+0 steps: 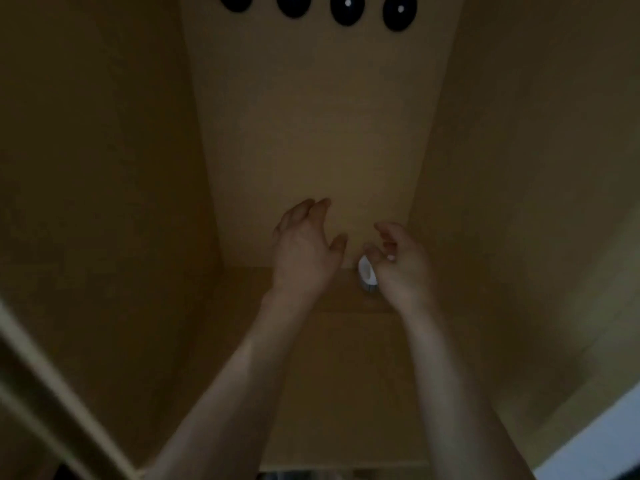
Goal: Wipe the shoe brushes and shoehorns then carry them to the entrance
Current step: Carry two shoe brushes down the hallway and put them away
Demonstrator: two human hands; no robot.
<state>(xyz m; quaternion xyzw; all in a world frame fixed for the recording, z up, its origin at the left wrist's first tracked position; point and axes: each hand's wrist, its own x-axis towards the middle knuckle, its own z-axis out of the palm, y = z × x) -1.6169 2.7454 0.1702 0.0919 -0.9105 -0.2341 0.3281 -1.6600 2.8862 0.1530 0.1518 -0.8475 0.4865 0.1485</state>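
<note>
Both bare forearms enter from the bottom edge and extend forward into a dim, tan-walled cabinet. Left hand is raised with fingers spread and loosely curved, grasping nothing, positioned in front of the back panel. Right hand sits just beside it, fingers curled, pinching a small white object at the fingertips; blur prevents identifying that object. Below both hands lies the shelf. Furthest away, at the top edge, four dark round discs with pale centres form a row
</note>
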